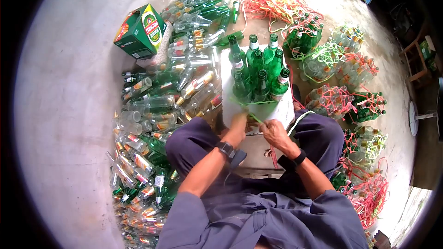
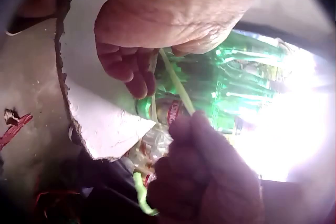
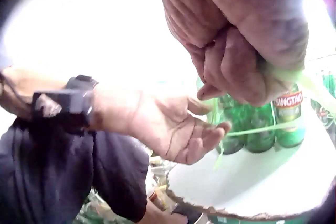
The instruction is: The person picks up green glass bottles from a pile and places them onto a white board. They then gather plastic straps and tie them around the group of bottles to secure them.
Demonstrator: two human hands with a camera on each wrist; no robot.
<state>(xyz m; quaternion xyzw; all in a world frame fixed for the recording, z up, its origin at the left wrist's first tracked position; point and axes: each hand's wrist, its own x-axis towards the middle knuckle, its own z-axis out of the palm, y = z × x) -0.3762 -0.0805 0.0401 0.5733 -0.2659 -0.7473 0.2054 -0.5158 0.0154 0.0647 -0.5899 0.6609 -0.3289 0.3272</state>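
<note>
Several green bottles stand upright in a tight group on a white board, a pale green strap running around their lower part. The left hand is at the near side of the group; in the right wrist view that hand has its palm up, fingers bent lightly around the strap near the bottles. The right hand, close on its right, pinches a strap end; in the left wrist view the strap stretches between the left hand and the right hand.
Many loose bottles lie piled on the left. A green carton sits beyond them. Red and green straps are heaped at the back. On the right stand several bundles of strapped bottles. The person's knees flank the board.
</note>
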